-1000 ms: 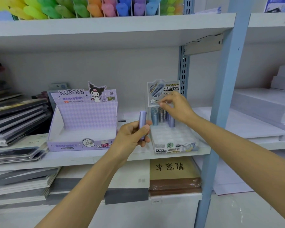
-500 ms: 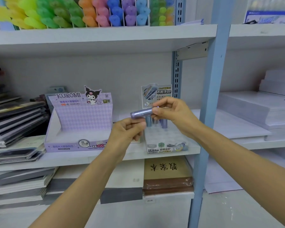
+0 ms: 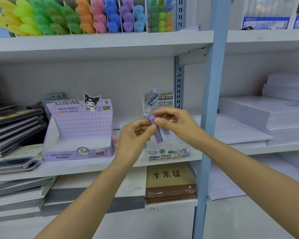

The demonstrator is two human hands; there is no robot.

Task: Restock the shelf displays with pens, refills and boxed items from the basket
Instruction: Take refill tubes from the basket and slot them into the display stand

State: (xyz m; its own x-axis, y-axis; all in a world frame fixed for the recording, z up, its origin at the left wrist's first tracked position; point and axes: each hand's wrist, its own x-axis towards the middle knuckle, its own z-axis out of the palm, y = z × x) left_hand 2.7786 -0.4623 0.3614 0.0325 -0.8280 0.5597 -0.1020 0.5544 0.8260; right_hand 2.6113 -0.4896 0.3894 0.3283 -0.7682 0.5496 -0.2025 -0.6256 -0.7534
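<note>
Fingers [image 3: 162, 121] of the right hand [image 3: 178, 126] pinch the upper end of a purple refill tube [image 3: 157, 135], thumb and forefinger curled round its cap. The left hand [image 3: 135, 138] grips the tube's middle, its thumb pressed against the barrel and its other fingers curled behind. The tube is held in the air between the two hands, tilted with its top leaning left, just in front of a clear display tray [image 3: 167, 151] on the middle shelf [image 3: 97, 167].

A few more tubes [image 3: 165, 131] of the same colour stand toward the far end of the tray, partly hidden by the hands; how many cannot be told. A printed card [image 3: 158, 100] rises at the tray's back. Near the tray on its left sits a lilac Kuromi display box [image 3: 78, 130], its front lip low and its back panel upright. Further left, stacks of dark notebooks [image 3: 12, 128] lie flat on the same shelf.

A pale blue upright post [image 3: 212, 104] stands just right of the tray, and beyond it reams of white paper [image 3: 266, 114] are piled on the neighbouring shelf. On the shelf above, rows of highlighters [image 3: 79, 18] in yellow, green, orange, pink, blue and purple fill a divided holder. Below the tray, a brown-wrapped pack [image 3: 170, 184] with black characters lies on the lower shelf.
</note>
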